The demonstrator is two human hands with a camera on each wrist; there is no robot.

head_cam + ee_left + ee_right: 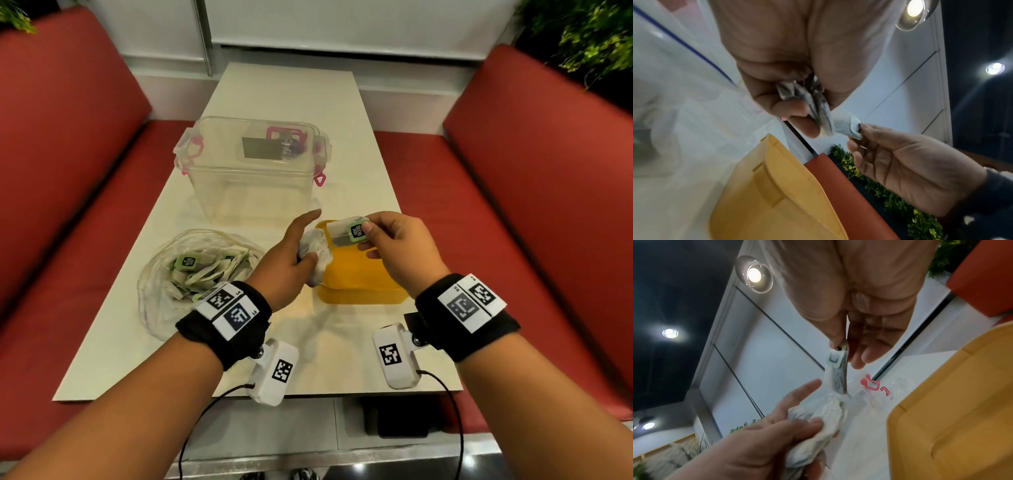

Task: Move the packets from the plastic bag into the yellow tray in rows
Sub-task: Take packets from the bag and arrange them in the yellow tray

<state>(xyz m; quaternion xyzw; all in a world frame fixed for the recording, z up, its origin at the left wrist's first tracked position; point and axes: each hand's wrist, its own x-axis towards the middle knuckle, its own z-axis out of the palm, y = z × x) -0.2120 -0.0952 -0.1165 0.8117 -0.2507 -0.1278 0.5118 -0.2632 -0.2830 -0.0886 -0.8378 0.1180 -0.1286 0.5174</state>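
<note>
Barely begun: the right hand [394, 246] pinches one packet [346, 231] over the bare-looking yellow tray [359, 284], the left hand [291, 257] clutches a bunch [317, 255], and many remain in the plastic bag [164, 274] at lower left.

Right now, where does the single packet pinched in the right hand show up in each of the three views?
Head: packet just right of centre, above the yellow tray's far end.
Left wrist: packet at centre right, between both hands.
Right wrist: packet at centre, hanging from the fingers.
Shared landmark: the yellow tray.
</note>
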